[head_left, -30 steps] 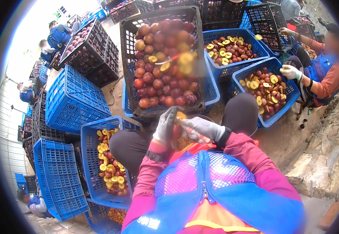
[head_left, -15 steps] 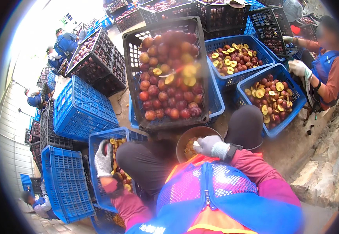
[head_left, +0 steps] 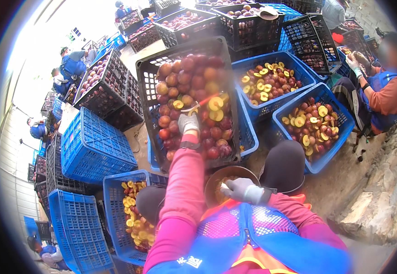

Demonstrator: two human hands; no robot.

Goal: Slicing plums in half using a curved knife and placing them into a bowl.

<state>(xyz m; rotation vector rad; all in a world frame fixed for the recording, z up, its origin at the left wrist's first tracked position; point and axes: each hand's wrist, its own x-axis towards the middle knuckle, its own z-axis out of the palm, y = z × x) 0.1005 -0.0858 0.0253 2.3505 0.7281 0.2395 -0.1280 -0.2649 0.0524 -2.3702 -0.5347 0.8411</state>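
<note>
Stacked blue and black plastic crates fill the yard. At frame centre, the gloved left hand (head_left: 189,123) closes on a peach in the black plastic crate of red peaches (head_left: 149,98); below, the gloved right hand (head_left: 240,189) grips the round brown bowl (head_left: 212,185).

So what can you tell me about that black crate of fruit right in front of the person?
The black crate is a plastic lattice box, tilted toward the person and heaped with whole red and yellow peaches, plus a few cut halves showing yellow flesh. It rests partly on a blue crate. The gloved left hand reaches into the fruit.
</note>
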